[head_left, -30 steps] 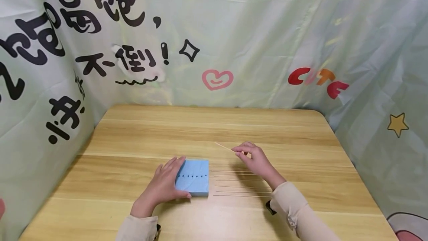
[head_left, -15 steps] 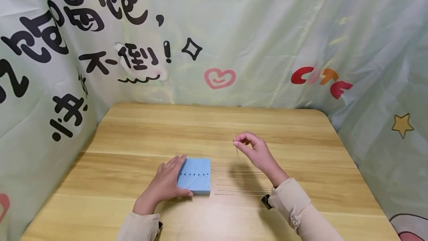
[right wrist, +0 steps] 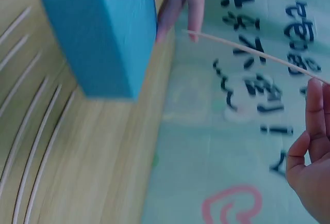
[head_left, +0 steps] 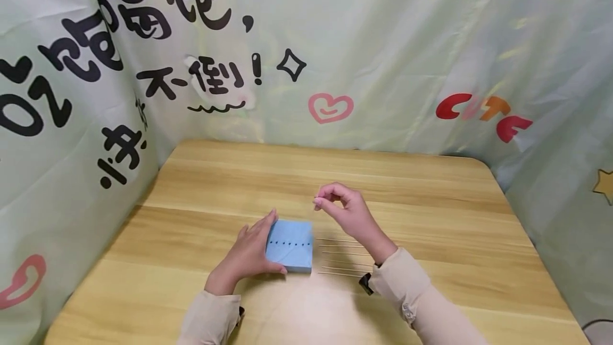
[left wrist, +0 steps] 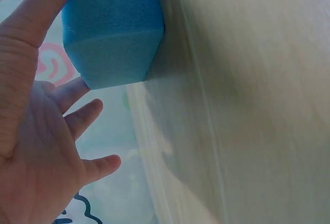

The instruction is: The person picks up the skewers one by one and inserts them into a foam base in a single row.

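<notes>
A light blue foam-like block [head_left: 291, 230] sits on the wooden table, with a row of small dark dots across its top. My left hand [head_left: 250, 253] grips it from the left, thumb on the near side and fingers toward the far side. In the left wrist view the thumb lies along the block [left wrist: 113, 22] and the other fingers are spread. Raised above the table right of the block, my right hand [head_left: 346, 211] pinches a thin pale wooden stick [right wrist: 258, 53]. Its free end points toward the block and left hand in the right wrist view.
Several thin sticks [right wrist: 40, 136] lie side by side on the table, right of the block and partly under my right forearm. A printed curtain [head_left: 383, 41] hangs behind and beside the wooden table [head_left: 230, 174]. Dark devices [head_left: 366, 284] sit at the wrists.
My right hand has lifted and turned the stick from slanting leftward to upright, then toward the block, shifting left. My left hand stays on the block. The head view has swung slightly left.
</notes>
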`<state>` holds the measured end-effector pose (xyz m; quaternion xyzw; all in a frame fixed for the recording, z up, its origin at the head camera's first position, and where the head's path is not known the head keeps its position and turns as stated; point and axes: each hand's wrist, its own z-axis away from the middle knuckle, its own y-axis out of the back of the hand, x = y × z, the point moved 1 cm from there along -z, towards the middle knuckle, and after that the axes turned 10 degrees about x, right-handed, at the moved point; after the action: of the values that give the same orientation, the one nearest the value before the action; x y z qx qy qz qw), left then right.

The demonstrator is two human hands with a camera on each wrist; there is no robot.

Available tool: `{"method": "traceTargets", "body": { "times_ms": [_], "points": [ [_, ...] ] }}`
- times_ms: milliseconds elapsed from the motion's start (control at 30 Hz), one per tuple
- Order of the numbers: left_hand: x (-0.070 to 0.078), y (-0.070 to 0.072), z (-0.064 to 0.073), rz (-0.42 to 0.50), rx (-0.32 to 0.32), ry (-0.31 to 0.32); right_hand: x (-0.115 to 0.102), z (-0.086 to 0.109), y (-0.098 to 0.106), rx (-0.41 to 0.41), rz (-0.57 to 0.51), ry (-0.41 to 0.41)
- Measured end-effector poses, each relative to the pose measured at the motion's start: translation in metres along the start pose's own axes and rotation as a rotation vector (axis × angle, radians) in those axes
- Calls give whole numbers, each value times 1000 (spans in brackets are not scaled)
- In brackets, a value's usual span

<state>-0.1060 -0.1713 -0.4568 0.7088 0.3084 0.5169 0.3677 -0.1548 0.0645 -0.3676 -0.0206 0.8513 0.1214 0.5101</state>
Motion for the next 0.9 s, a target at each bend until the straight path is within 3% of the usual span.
{"method": "traceTargets", "body": {
  "times_ms": [167,333,900],
  "points": [
    [3,-2,-4,21,-8,-2,1,-3,-31,-32,14,38],
    [4,-2,-5,27,-7,-7,3,-3,-53,-46,43,19],
    [2,2,1,17,-16,7,13,-2,-75,-84,51,65]
  ]
}}
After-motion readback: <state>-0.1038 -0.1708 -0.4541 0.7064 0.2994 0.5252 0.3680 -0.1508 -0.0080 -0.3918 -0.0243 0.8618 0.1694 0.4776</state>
